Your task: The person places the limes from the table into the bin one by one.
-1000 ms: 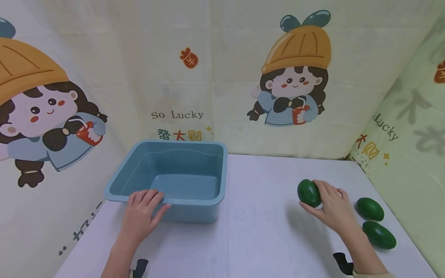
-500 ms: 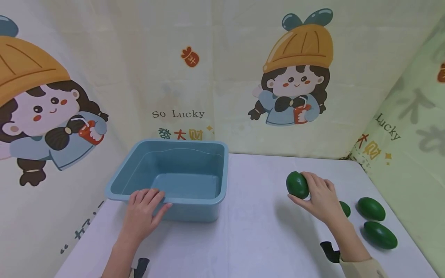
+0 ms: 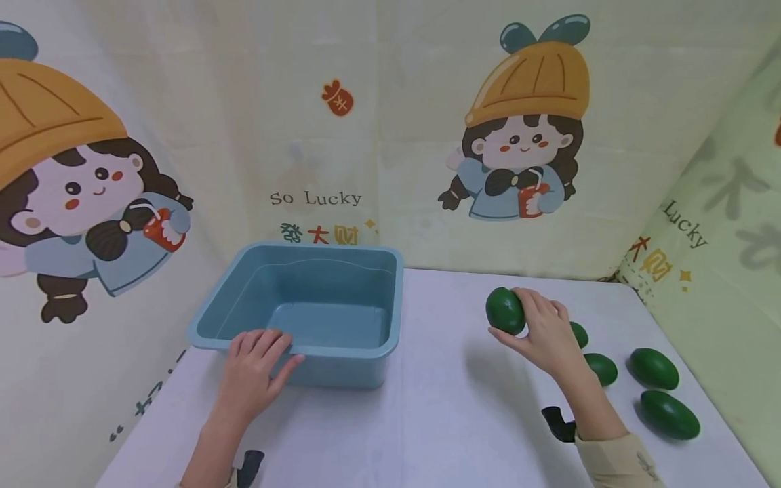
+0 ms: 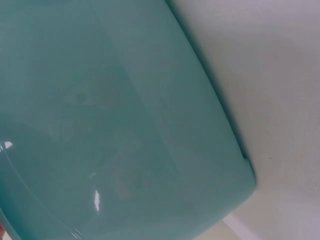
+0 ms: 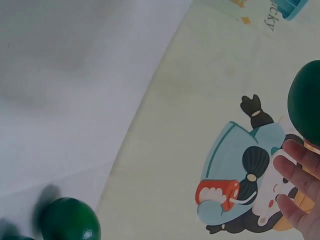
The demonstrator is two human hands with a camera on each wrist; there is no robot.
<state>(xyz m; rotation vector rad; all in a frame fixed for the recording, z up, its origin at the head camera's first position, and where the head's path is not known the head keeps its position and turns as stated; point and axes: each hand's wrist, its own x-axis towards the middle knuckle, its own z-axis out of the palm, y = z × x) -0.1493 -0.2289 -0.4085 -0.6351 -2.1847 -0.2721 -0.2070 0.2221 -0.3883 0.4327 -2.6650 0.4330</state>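
Observation:
A blue plastic basin (image 3: 350, 371) stands on the left half of the table. My left hand (image 3: 251, 376) holds its near rim, fingers over the edge and thumb along the front. The basin wall (image 4: 125, 110) fills most of the left wrist view. My right hand (image 3: 543, 332) grips a smooth, dark green oval fruit (image 3: 505, 312) between thumb and fingers, raised over the table to the right of the basin. That fruit (image 5: 306, 102) shows at the right edge of the right wrist view, above the fingertips (image 5: 287, 162).
Several similar green fruits lie on the right: two by the table's right edge, one fruit (image 3: 654, 369) behind another fruit (image 3: 670, 415), and others partly hidden by the right forearm. A printed cloth (image 3: 415, 169) hangs behind and beside the white table (image 3: 439, 420).
My right hand has carried the green fruit left and away from me, uncovering more fruits behind the forearm. The left hand stays at the basin rim.

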